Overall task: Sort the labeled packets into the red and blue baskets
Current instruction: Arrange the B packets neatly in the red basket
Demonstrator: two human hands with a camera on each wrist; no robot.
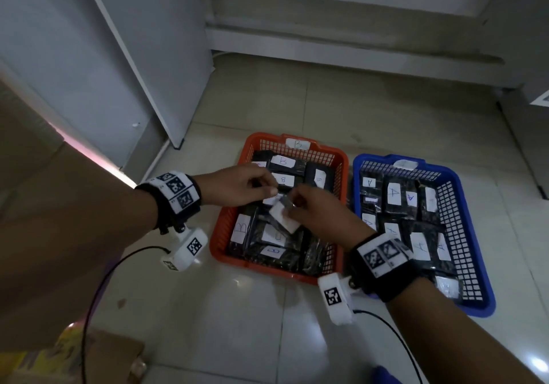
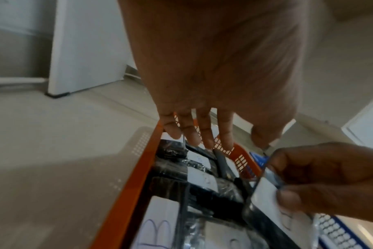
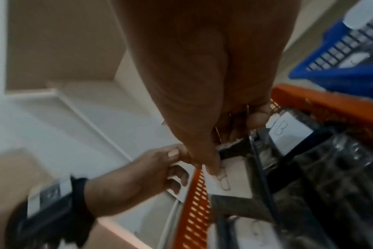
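Observation:
The red basket point(image 1: 225, 220) holds several black packets with white labels marked B. The blue basket point(image 1: 361, 160) to its right holds several marked A. Both hands meet above the middle of the red basket. My right hand point(image 1: 292, 208) pinches a black packet point(image 1: 283, 218) by its white label point(image 3: 230, 176), which seems to read B. My left hand point(image 1: 273, 192) pinches the same packet's near edge between thumb and fingers point(image 3: 177, 175). In the left wrist view the packet point(image 2: 264, 193) tilts under the right thumb.
The baskets stand side by side on a pale tiled floor point(image 1: 237, 324). A brown cardboard box point(image 1: 44, 235) rises at the left, and a white panel point(image 1: 148, 56) stands behind it. Another carton point(image 1: 113, 354) lies at the lower left. Black cables trail from both wrist cameras.

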